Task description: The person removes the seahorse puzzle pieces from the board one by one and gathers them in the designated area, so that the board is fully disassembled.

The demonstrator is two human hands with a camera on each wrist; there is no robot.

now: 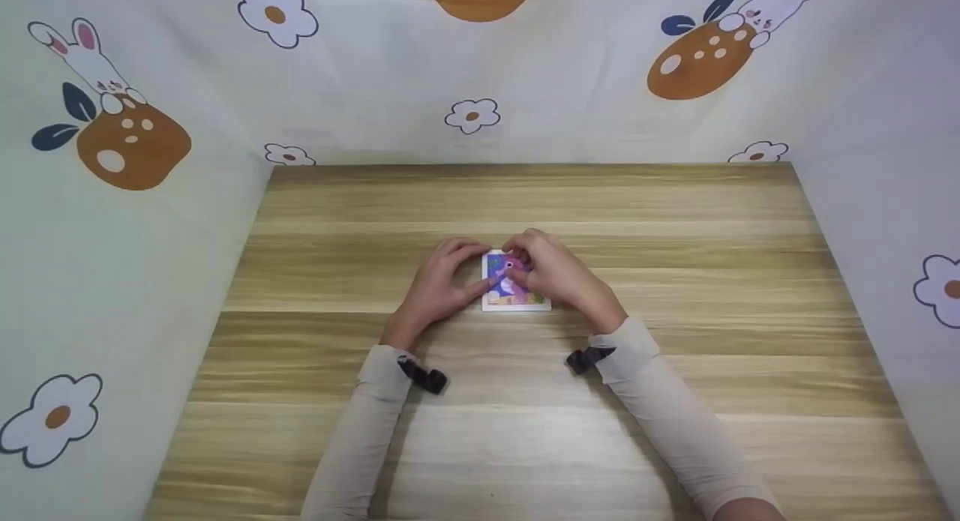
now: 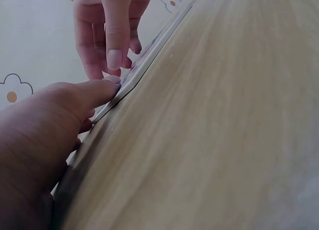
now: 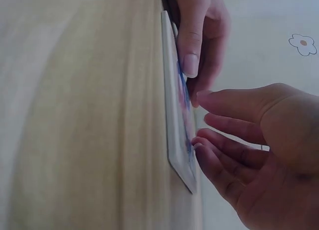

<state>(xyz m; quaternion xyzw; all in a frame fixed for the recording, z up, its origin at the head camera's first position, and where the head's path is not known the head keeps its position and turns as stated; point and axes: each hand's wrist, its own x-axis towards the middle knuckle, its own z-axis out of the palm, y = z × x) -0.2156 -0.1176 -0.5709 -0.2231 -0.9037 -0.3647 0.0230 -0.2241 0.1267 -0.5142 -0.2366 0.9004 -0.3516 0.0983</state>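
Note:
A small flat picture board lies on the wooden table, with a white border and a pink creature on a blue ground. My left hand holds its left side, the thumb on the edge of the picture and the fingers curved by the top left corner. From the right, my right hand reaches over the picture with bent fingers. In the right wrist view, fingertips of the right hand touch or nearly touch the board's face; no object shows between thumb and fingers. Its upper right part is hidden.
The wooden table extends on all sides of the board. A pale cloth printed with flowers, rabbits and orange fruit stands behind it and along both sides. Each sleeve cuff carries a small black device.

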